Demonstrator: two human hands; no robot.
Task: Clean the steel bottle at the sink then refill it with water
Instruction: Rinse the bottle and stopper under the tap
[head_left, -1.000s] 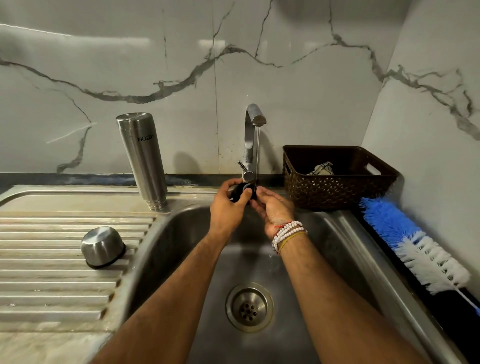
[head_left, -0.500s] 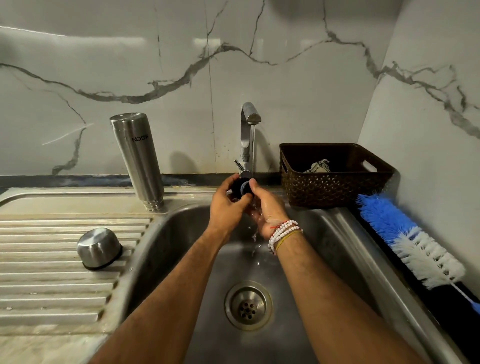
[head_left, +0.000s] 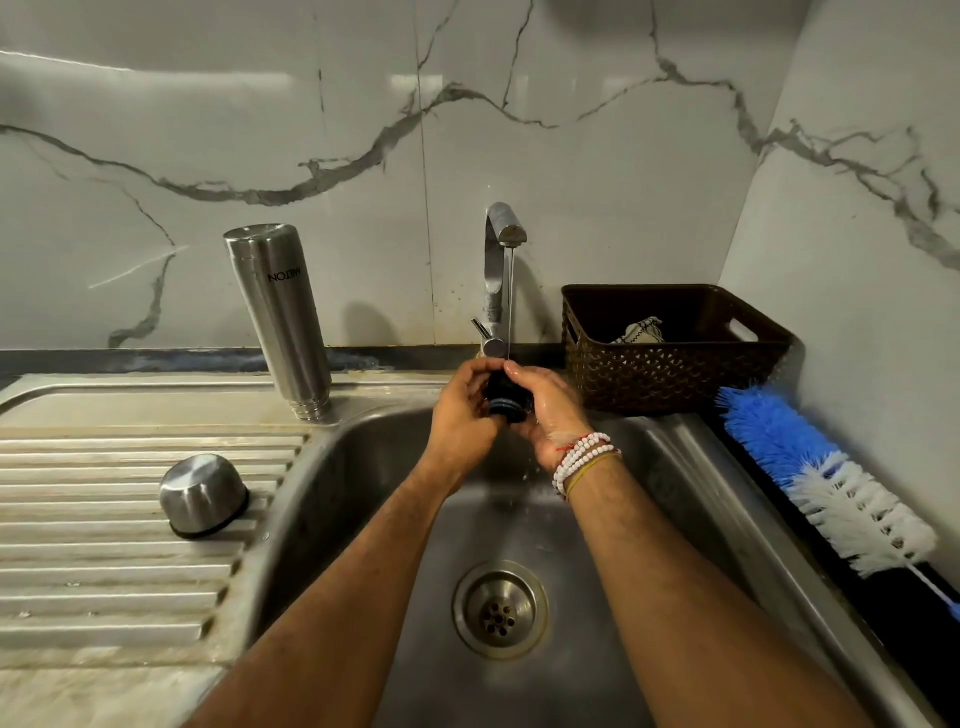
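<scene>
Since half a second ago, we are tipping the black stopper (head_left: 508, 399) so that its blue-ringed threaded end is now facing us, a little lower under the tap (head_left: 498, 260).

In the head view, our left hand (head_left: 462, 415) is gripping the stopper with curled fingers. Our right hand (head_left: 550, 415) is cupping and pinching it from the other side, thumb on top where the thin water stream (head_left: 510, 301) is landing. The steel bottle (head_left: 280, 317) is waiting at ten o'clock from the hands, standing mouth-down on the sink (head_left: 675, 467) rim, well apart from them. Its steel cap (head_left: 203, 494) is lying at eight o'clock on the drainboard (head_left: 104, 571). The basket (head_left: 675, 374) is sitting at two o'clock, the bottle brush (head_left: 831, 478) at four.

We are judging the stopper slippery: wet fingers rubbing it could let it drop toward the drain (head_left: 500, 609) at six o'clock. The upturned bottle is resting on its narrow neck near the basin edge, so a careless left forearm could topple it.
</scene>
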